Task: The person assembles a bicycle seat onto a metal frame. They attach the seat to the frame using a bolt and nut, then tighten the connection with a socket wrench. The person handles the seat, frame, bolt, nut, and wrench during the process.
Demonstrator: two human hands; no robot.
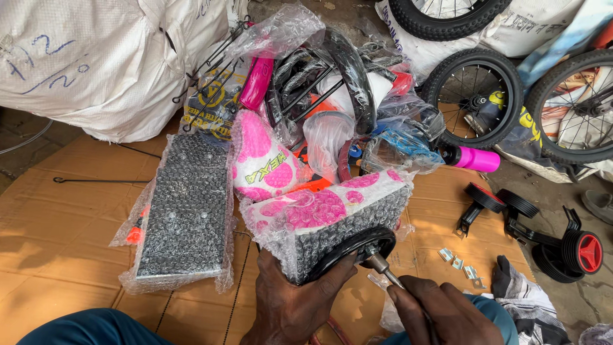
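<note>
My left hand (294, 300) grips a small black wheel (354, 249) fixed to a bubble-wrapped part with pink dots on white (325, 214). My right hand (440, 313) holds a tool with a metal shaft (383, 265) whose tip sits at the wheel's hub. Both hands are at the bottom centre, over brown cardboard (57, 223).
A bubble-wrapped black panel (185, 204) lies left. Behind are wrapped bicycle parts, a pink grip (476, 158), spoked wheels (476, 96), white sacks (96, 57). Small black-and-red wheels (575, 252) and metal brackets (456, 262) lie right. A thin rod (96, 181) rests on the cardboard.
</note>
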